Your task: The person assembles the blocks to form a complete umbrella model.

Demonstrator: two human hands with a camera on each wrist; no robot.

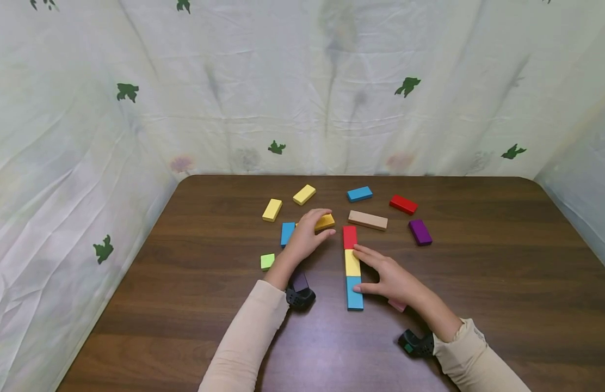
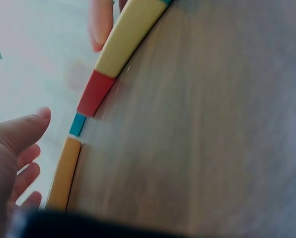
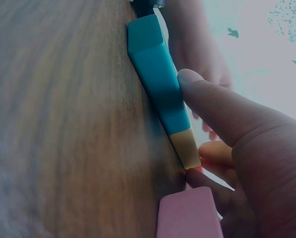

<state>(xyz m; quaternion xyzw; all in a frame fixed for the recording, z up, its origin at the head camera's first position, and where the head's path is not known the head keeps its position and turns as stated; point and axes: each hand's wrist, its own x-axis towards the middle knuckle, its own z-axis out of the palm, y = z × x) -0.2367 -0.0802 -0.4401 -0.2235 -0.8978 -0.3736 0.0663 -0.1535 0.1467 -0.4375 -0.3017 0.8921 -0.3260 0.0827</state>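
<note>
In the head view a red block, a yellow block and a blue block lie end to end in a straight row. Along the row's right side, my right hand has its thumb at the blue block and its fingertips beside the yellow one. A pink block lies partly under that hand. My left hand, thumb spread from the fingers, is over an orange-yellow block and partly hides it. Nothing is between its fingers in the left wrist view.
Beyond the row lie a beige plank, a blue block, a red block and a purple block. Left of them are two yellow blocks, another blue block and a green block. A dark purple block is by the left wrist.
</note>
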